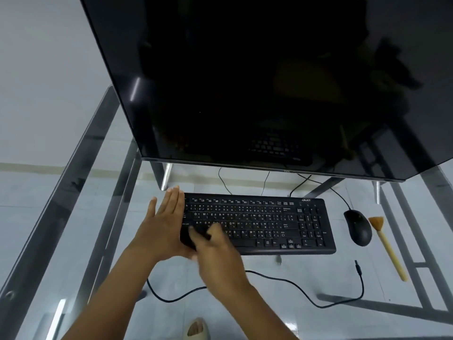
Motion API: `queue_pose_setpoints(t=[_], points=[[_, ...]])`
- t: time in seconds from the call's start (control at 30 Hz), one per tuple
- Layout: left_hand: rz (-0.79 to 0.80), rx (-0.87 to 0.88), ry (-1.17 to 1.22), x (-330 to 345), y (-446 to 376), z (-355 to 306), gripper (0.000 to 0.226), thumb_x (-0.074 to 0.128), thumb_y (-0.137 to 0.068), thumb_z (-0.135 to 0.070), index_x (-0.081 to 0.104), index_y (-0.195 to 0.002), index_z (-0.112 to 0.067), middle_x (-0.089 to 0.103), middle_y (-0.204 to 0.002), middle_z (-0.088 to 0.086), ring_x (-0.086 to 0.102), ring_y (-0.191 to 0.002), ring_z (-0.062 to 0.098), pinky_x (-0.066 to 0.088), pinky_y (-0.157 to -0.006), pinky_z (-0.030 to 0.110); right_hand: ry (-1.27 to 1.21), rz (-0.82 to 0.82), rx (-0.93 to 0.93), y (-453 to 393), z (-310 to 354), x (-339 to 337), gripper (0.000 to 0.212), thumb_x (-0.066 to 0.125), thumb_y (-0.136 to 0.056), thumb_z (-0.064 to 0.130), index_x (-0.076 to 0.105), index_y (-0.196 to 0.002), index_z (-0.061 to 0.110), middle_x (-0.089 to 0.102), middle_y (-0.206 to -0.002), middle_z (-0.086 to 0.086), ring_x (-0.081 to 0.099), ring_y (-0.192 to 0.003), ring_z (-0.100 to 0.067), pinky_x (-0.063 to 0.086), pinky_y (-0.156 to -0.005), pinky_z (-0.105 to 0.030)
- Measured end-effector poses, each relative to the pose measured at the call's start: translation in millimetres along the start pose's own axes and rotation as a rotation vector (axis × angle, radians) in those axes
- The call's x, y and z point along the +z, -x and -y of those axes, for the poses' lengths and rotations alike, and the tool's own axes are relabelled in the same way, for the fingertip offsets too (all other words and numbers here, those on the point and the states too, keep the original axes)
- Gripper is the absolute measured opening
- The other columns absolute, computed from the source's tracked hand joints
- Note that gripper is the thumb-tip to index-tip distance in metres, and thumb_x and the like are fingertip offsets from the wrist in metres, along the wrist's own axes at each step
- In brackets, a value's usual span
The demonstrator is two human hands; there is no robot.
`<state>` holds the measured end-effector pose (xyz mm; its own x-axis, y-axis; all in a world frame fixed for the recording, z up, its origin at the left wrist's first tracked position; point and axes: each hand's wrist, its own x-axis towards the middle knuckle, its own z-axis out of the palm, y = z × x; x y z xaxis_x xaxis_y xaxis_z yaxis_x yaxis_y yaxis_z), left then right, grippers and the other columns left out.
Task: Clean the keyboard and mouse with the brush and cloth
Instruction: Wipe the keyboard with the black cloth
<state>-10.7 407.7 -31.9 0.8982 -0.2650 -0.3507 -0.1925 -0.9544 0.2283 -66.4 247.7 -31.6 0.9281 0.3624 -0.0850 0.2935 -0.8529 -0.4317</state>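
A black keyboard (269, 224) lies on the glass desk (73, 217) below the monitor. My left hand (166, 217) is flat and open against the keyboard's left end, fingers together and pointing away from me. My right hand (215, 251) is blurred over the lower left keys, fingers curled. Something dark sits under its fingers, and I cannot tell it from the keyboard. A black mouse (358, 228) rests to the right of the keyboard. Just right of the mouse lies a brush (389, 251) with a pale wooden handle, bristles pointing away. No cloth shows clearly.
A large dark monitor (245, 82) on metal legs overhangs the far half of the desk. A loose black cable (294, 285) snakes across the glass in front of the keyboard. Through the glass I see the floor and a sandalled foot (196, 328).
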Motion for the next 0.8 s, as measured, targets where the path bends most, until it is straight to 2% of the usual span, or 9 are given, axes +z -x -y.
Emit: queue_pose_setpoints(t=[0.1, 0.13, 0.2, 0.27, 0.37, 0.5, 0.6, 0.67, 0.8], points=[[0.028, -0.037, -0.022, -3.1, 0.1, -7.0, 0.147, 0.066, -0.055, -0.079, -0.027, -0.144, -0.006, -0.033, -0.152, 0.008, -0.029, -0.140, 0.020, -0.010, -0.117, 0.047, 0.092, -0.047, 0.160, -4.3, -14.7, -19.1, 0.022, 0.055, -0.091, 0.051, 0.055, -0.100, 0.031, 0.063, -0.097, -0.007, 0.059, -0.074, -0.019, 0.050, -0.054, -0.024], [0.032, -0.042, -0.018, -3.1, 0.6, -7.3, 0.147, 0.067, -0.055, -0.077, -0.027, -0.145, -0.007, -0.032, -0.153, 0.007, -0.028, -0.141, 0.020, -0.010, -0.117, 0.047, 0.048, -0.074, 0.240, -5.2, -20.0, -23.7, 0.016, 0.052, -0.094, 0.042, 0.056, -0.107, 0.033, 0.061, -0.103, -0.007, 0.056, -0.076, -0.017, 0.046, -0.056, -0.022], [0.036, -0.045, -0.015, -3.5, 1.4, -7.2, 0.147, 0.069, -0.055, -0.076, -0.026, -0.145, -0.008, -0.033, -0.152, 0.006, -0.027, -0.141, 0.020, -0.010, -0.117, 0.047, -0.015, -0.024, 0.241, -1.6, -25.4, -22.6, 0.042, 0.042, -0.098, 0.021, 0.042, -0.138, 0.034, 0.045, -0.124, -0.008, 0.050, -0.098, -0.021, 0.042, -0.073, -0.026], [0.049, -0.045, -0.016, -3.4, 0.5, -7.8, 0.147, 0.067, -0.055, -0.077, -0.028, -0.144, -0.008, -0.037, -0.147, 0.003, -0.028, -0.140, 0.020, -0.010, -0.117, 0.047, 0.018, 0.064, 0.116, 10.5, -21.4, -18.2, 0.053, 0.046, -0.099, 0.019, 0.031, -0.147, 0.034, 0.038, -0.126, -0.006, 0.048, -0.107, -0.024, 0.048, -0.078, -0.033], [0.072, -0.046, -0.001, -3.6, 3.4, -6.5, 0.143, 0.061, -0.058, -0.080, -0.030, -0.143, -0.009, -0.039, -0.145, 0.002, -0.030, -0.139, 0.019, -0.011, -0.116, 0.047, -0.055, 0.003, 0.220, 21.5, -46.5, -25.2, 0.047, 0.049, -0.099, 0.026, 0.040, -0.143, 0.036, 0.041, -0.113, -0.001, 0.054, -0.093, -0.019, 0.054, -0.070, -0.031], [-0.060, 0.017, 0.044, -0.6, 1.5, -15.8, 0.128, 0.021, -0.060, -0.093, -0.021, -0.147, -0.010, -0.030, -0.152, 0.001, -0.028, -0.140, 0.016, -0.011, -0.115, 0.044, -0.054, -0.142, 0.303, 27.9, -61.2, -24.5, 0.052, 0.060, -0.092, 0.015, 0.047, -0.141, 0.023, 0.047, -0.107, -0.007, 0.059, -0.080, -0.022, 0.055, -0.061, -0.029], [-0.181, 0.156, 0.096, 8.8, -9.2, -43.7, 0.098, 0.010, -0.076, -0.075, 0.002, -0.152, -0.013, -0.014, -0.157, -0.002, -0.018, -0.143, 0.011, -0.012, -0.115, 0.040, -0.142, -0.131, 0.235, 34.3, -51.3, -24.2, 0.042, 0.047, -0.098, 0.029, 0.047, -0.140, 0.028, 0.043, -0.107, 0.004, 0.051, -0.085, -0.019, 0.051, -0.073, -0.025], [-0.210, 0.236, 0.140, 14.2, -15.8, -62.7, 0.084, 0.008, -0.083, -0.065, 0.009, -0.152, -0.017, -0.007, -0.159, -0.006, -0.016, -0.143, 0.004, -0.014, -0.115, 0.036, -0.202, -0.196, 0.402, 29.8, -72.7, -38.3, 0.037, 0.043, -0.100, 0.031, 0.052, -0.136, 0.031, 0.040, -0.101, 0.012, 0.049, -0.083, -0.014, 0.047, -0.078, -0.020], [-0.251, 0.284, 0.085, 32.3, -25.9, -85.4, 0.073, 0.007, -0.092, -0.060, 0.010, -0.152, -0.018, -0.001, -0.159, -0.007, -0.012, -0.144, 0.005, -0.012, -0.117, 0.038, -0.105, -0.334, 0.597, 20.6, -89.7, -47.6, 0.041, 0.047, -0.099, 0.019, 0.050, -0.139, 0.022, 0.047, -0.115, -0.004, 0.057, -0.081, -0.022, 0.051, -0.079, -0.020]])
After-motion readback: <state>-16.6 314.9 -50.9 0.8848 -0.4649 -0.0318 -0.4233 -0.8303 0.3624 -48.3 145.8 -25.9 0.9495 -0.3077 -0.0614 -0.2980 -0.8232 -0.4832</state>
